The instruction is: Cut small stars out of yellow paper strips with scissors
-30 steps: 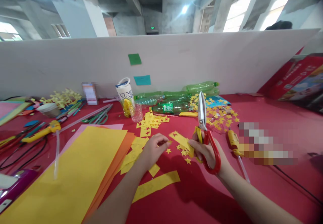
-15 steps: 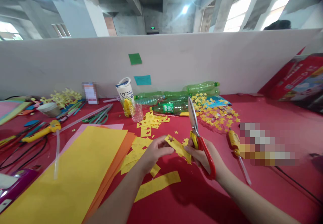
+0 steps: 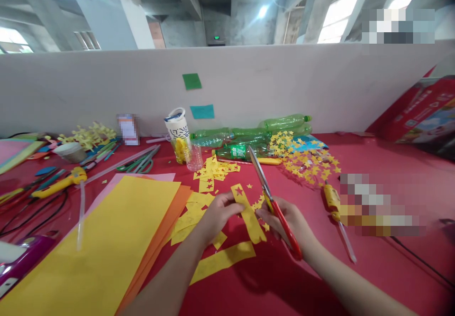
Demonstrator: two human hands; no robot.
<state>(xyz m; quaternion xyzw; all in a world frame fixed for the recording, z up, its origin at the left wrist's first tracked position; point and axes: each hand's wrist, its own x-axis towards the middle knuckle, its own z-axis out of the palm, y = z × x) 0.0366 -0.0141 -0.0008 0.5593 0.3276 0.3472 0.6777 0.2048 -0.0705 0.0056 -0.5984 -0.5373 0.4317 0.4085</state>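
Note:
My left hand (image 3: 223,212) pinches a yellow paper strip (image 3: 251,221) near its upper end, just below a star-shaped hole. The strip slants down to the right, with a notched lower end. My right hand (image 3: 284,218) is closed round red-and-yellow-handled scissors (image 3: 272,202), their blades pointing up and to the left, apart from the strip. Small yellow paper stars (image 3: 265,226) show beside my right fingers, on the table between the hands. Another yellow strip (image 3: 223,261) lies flat below my left hand, and more yellow pieces (image 3: 188,218) lie to its left.
Stacked yellow and orange sheets (image 3: 117,226) fill the left side. Green plastic bottles (image 3: 245,138) and a pile of yellow stars (image 3: 309,157) lie at the back. A glue gun (image 3: 332,202) sits at right, another (image 3: 64,183) at left. A white partition (image 3: 284,79) stands behind.
The yellow strip has swung to a steeper slant, and its lower end has come away from my right fingers. The scissors have tipped to the left.

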